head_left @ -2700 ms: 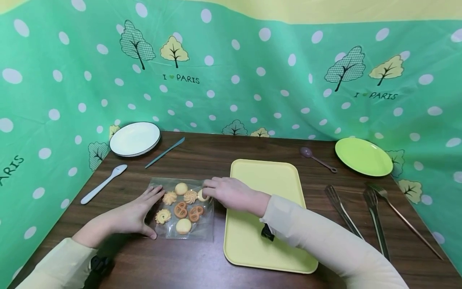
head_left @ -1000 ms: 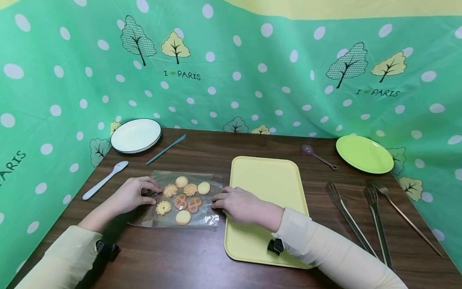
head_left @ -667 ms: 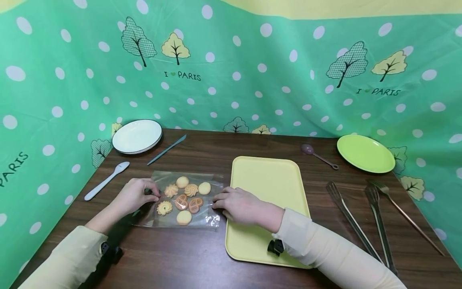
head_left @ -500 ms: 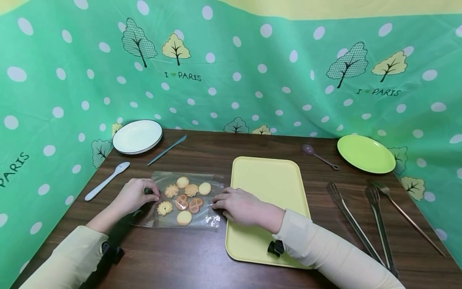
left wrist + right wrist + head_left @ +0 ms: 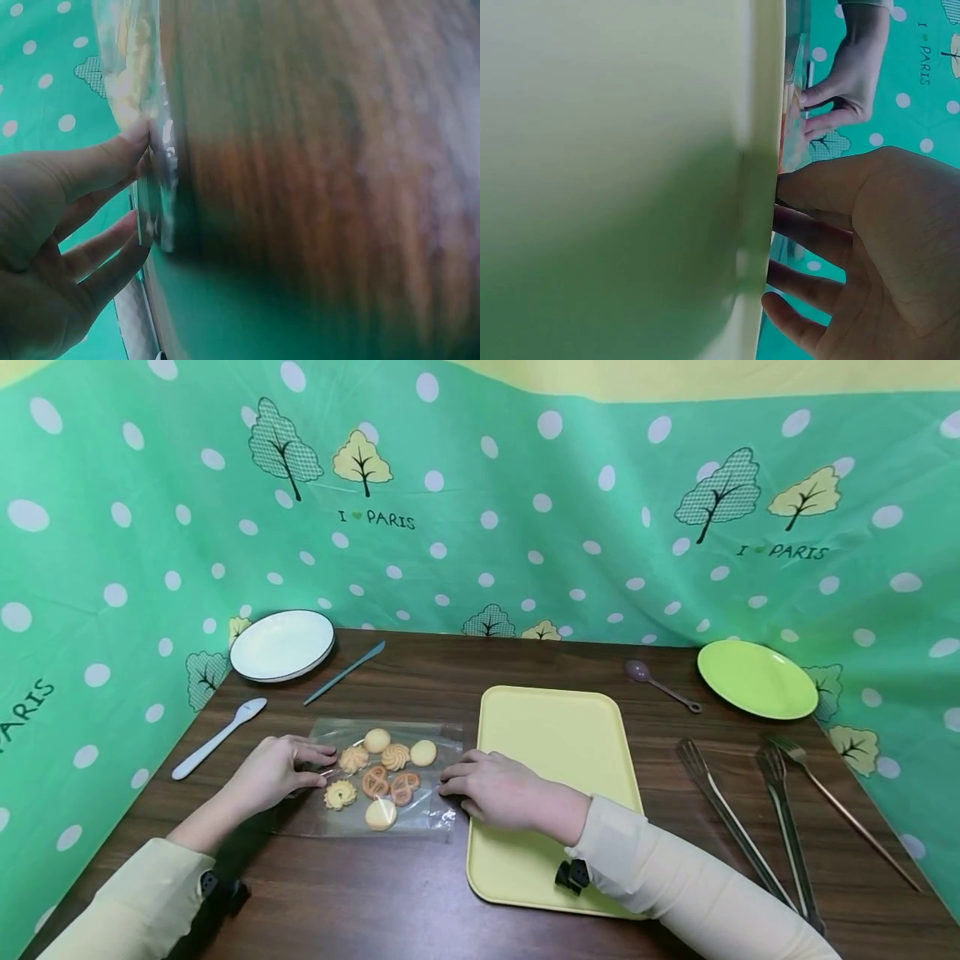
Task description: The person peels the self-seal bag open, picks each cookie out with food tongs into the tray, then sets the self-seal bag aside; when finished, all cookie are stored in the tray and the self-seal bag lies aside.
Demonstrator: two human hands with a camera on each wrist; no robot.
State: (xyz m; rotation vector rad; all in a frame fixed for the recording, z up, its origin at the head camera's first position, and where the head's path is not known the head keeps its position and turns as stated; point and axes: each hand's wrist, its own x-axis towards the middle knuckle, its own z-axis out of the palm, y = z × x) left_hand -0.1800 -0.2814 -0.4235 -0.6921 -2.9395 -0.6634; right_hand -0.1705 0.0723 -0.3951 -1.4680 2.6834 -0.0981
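A clear plastic bag (image 5: 352,825) of cookies lies flat on the dark wooden table, left of the yellow tray (image 5: 555,718). Through the film show pale round cookies (image 5: 381,814), piped swirl cookies (image 5: 395,757) and pretzel-shaped ones (image 5: 376,782). At the bag's left side my left hand (image 5: 272,774) pinches its edge; in the left wrist view the thumb (image 5: 124,154) lies against the shiny film. My right hand (image 5: 498,789) reaches over the tray's left rim and pinches the bag's right edge. In the right wrist view those fingertips are partly hidden behind the tray rim.
A white dish (image 5: 282,646), a blue knife (image 5: 345,672) and a pale spreader (image 5: 219,739) lie at the left. To the right are a purple spoon (image 5: 660,683), a green plate (image 5: 757,679), and several forks and tongs (image 5: 787,827). A green polka-dot cloth hangs behind.
My right hand came down from the bag's upper right corner to its right edge. My left hand went from spread fingers to a pinch, and the bag's left end now reaches farther left.
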